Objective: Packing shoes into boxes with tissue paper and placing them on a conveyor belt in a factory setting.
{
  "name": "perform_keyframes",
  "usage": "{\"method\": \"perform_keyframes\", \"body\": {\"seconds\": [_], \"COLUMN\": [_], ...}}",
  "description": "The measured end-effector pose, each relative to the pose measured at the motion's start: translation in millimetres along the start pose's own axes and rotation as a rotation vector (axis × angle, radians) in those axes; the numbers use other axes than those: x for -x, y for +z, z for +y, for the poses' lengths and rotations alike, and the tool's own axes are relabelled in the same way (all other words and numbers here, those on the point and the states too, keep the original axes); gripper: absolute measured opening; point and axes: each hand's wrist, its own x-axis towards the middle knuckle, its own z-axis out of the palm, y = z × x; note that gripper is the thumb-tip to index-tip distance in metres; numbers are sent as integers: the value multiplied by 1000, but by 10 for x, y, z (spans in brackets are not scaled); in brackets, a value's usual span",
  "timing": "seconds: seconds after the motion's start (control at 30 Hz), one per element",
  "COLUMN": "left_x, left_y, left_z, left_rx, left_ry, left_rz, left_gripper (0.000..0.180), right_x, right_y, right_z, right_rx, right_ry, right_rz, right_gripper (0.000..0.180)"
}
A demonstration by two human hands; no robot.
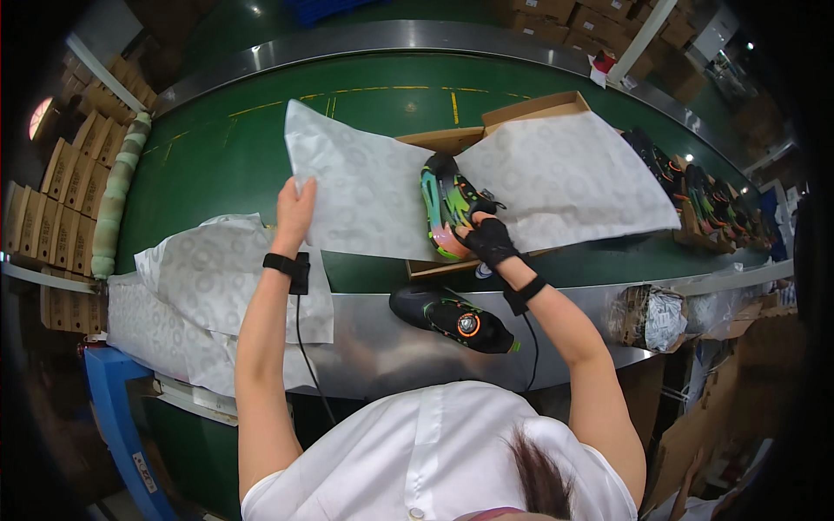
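- Far left, a rack of folded cartons stands beside a green padded post.
- A paper stack lies on the near-left metal ledge.
- The left hand, fingers loosely extended, pinches the near-left edge of the tissue sheet, lifting it.
- That sheet drapes over an open shoebox on the green belt.
- The right hand, in a black fingerless glove, is closed round a colourful shoe, sole up, over the box.
- A second shoe, black, rests on the ledge just near of the box.
- Far right, more shoes sit in a row.
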Motion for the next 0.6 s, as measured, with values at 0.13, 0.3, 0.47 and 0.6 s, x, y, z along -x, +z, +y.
{"method": "perform_keyframes", "body": {"seconds": [0.13,0.3,0.47,0.6], "left_x": [219,404,363,462], "left_y": [491,1207,1709,1894], "left_z": [915,1144,575,243], "left_rx": [413,221,-132,-977], "left_ry": [-20,9,313,526], "left_rz": [-283,-622,-462,-986], "left_gripper": [21,22,35,45], "right_x": [-170,-239,125,420], "right_y": [433,724,-295,-1079], "right_z": [115,184,83,285], "right_rx": [-228,-114,788,681], "right_ry": [59,-122,-10,105], "right_rz": [-49,-428,12,13], "right_gripper": [29,55,54,42]}}
